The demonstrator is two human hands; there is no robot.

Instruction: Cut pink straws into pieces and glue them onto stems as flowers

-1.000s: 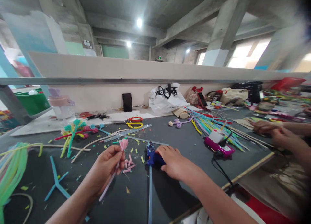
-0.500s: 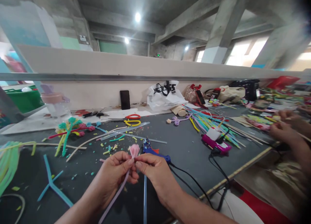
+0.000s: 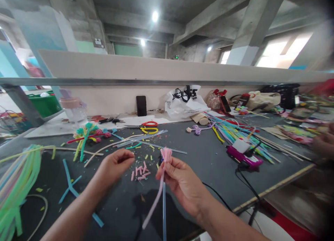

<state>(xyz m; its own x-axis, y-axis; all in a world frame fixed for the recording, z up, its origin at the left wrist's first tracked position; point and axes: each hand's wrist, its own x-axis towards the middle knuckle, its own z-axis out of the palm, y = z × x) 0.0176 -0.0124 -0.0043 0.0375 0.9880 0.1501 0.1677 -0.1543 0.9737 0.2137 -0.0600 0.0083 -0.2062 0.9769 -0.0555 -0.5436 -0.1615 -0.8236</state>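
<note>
My right hand (image 3: 180,180) grips a pink pipe-cleaner flower (image 3: 166,154) just below its tuft of short pink pieces. Its pale pink stem (image 3: 153,206) hangs down toward the table. Off to the left, my left hand (image 3: 114,166) is apart from the flower, fingers curled into a pinch; whether anything sits between the fingertips is hidden. Beside it, several cut pink pieces (image 3: 141,171) lie on the dark table. The blue glue gun (image 3: 161,160) is mostly covered by my right hand. A long translucent bluish stick (image 3: 164,213) runs below that hand.
Left lie a green pipe-cleaner bundle (image 3: 28,178), blue stems (image 3: 70,187) and colourful made flowers (image 3: 85,136). Scissors (image 3: 148,127), a phone (image 3: 141,106) and a white bag (image 3: 185,103) are behind. A purple power strip (image 3: 245,157) with cords stands right, near another person's hand (image 3: 323,141).
My left hand has let go of the flower and moved left, uncovering the pink pieces. My right hand keeps hold of the flower. The view has turned slightly left.
</note>
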